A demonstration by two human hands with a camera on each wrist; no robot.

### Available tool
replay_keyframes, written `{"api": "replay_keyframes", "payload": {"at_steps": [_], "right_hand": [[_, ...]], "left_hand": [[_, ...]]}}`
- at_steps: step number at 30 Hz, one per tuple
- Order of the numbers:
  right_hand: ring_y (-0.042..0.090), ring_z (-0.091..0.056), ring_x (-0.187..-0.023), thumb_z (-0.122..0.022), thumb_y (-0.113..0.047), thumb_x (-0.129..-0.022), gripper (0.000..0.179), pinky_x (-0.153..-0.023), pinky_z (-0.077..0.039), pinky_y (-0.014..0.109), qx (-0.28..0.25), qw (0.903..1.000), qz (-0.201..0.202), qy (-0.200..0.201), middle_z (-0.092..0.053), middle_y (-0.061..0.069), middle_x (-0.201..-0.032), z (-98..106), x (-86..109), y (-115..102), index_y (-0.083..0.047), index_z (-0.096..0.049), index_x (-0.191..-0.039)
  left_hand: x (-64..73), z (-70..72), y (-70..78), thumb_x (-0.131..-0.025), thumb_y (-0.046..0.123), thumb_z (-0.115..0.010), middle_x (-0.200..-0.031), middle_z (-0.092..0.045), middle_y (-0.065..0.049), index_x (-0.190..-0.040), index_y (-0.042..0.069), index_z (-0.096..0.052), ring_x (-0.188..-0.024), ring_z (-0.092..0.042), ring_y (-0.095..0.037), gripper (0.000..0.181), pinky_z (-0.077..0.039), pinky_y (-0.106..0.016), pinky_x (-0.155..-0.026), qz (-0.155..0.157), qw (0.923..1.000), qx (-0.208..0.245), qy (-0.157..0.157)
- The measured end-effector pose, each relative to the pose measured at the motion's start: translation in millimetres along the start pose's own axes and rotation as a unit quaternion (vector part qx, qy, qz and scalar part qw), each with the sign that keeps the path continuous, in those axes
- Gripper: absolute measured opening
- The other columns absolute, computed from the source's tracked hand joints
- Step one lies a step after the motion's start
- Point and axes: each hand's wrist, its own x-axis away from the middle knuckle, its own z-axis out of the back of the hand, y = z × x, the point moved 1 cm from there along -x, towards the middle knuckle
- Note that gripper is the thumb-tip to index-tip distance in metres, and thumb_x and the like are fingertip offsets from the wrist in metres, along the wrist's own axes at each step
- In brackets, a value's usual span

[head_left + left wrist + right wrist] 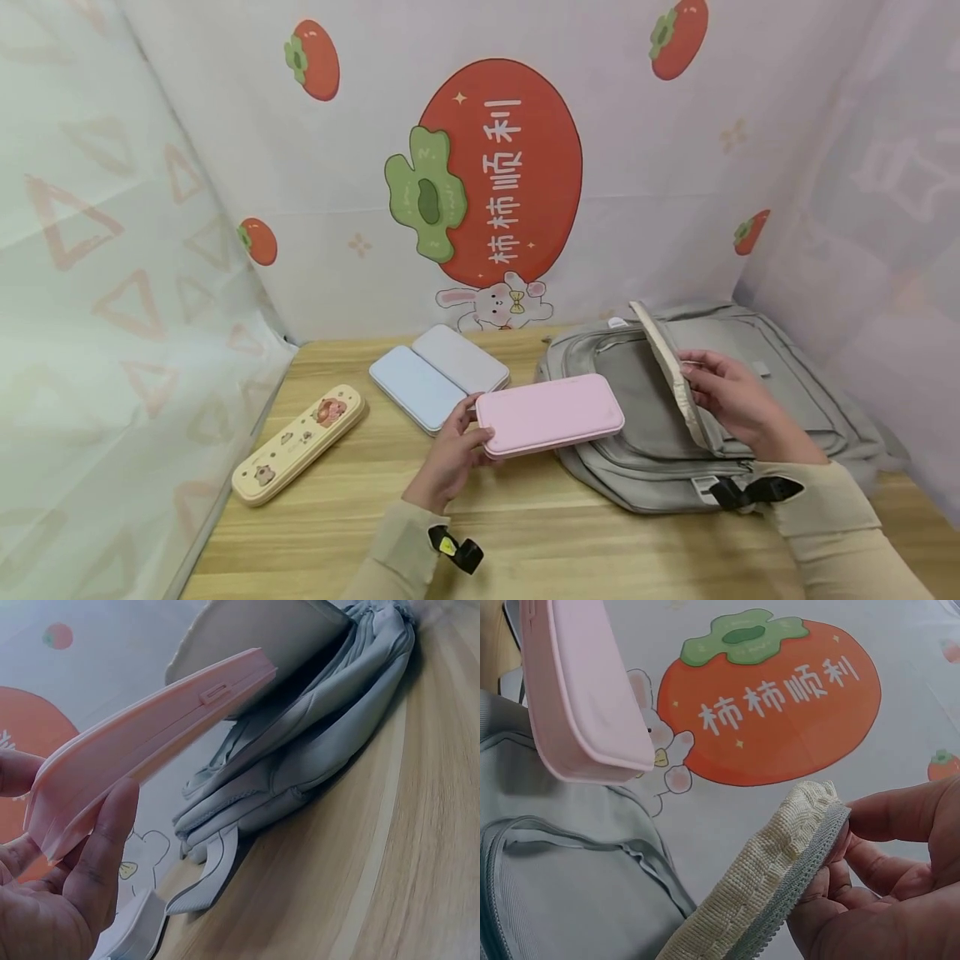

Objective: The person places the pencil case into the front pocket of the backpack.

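Observation:
My left hand (448, 457) grips one short end of a pink pencil case (551, 414), thumb on one face and fingers on the other. The case is held above the table, its far end over the near-left edge of a grey backpack (637, 483). My right hand (731, 396) pinches the zippered edge of the backpack's pocket flap (670, 375) and holds it raised. In the right wrist view the flap's cream binding (757, 870) and zipper teeth run up to my fingertips. The pocket lies open beneath the flap, beside the case.
A light blue case (420, 387) and a whitish case (461, 357) lie side by side at the back of the wooden table (300, 550). A cream case (300, 444) with printed animals lies at the left. A printed cloth (360, 167) hangs behind.

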Motion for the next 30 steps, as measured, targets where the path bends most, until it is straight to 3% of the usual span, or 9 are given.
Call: {"api": "replay_keyframes", "payload": {"at_steps": [10, 18, 30], "right_hand": [[0.007, -0.064, -0.084, -0.044, 0.005, -0.108, 0.035, -0.069, -0.053, 0.02, -0.041, 0.9985, 0.027, -0.023, -0.069, -0.003, -0.099, 10.5, 1.6, -2.9, -0.019, -0.07, -0.109], [0.009, -0.067, -0.088, -0.041, 0.006, -0.108, 0.036, -0.073, -0.055, 0.021, -0.082, 0.9944, 0.047, -0.047, -0.07, -0.001, -0.101, 19.6, 3.8, -5.7, -0.015, -0.07, -0.111], [0.01, -0.068, -0.089, -0.043, 0.005, -0.108, 0.033, -0.073, -0.056, 0.023, -0.089, 0.9939, 0.049, -0.044, -0.071, 0.001, -0.102, 25.7, 7.8, -8.6, -0.014, -0.07, -0.112]], "left_hand": [[-7.5, -13.4, -7.7, -0.094, -0.005, -0.058, -0.128, -0.043, -0.02, -0.158, -0.001, -0.026, -0.078, -0.061, -0.019, 0.073, -0.059, -0.032, -0.063, 0.017, 0.9998, 0.002, -0.004], [-11.4, -30.1, -8.9, -0.093, -0.006, -0.058, -0.128, -0.044, -0.02, -0.159, 0.003, -0.03, -0.082, -0.061, -0.02, 0.071, -0.059, -0.031, -0.062, 0.02, 0.9997, 0.012, -0.008], [-19.3, -48.5, -17.1, -0.093, -0.01, -0.056, -0.124, -0.046, -0.018, -0.158, 0.0, -0.03, -0.076, -0.062, -0.018, 0.071, -0.06, -0.03, -0.059, 0.038, 0.9991, 0.017, -0.011]]}}
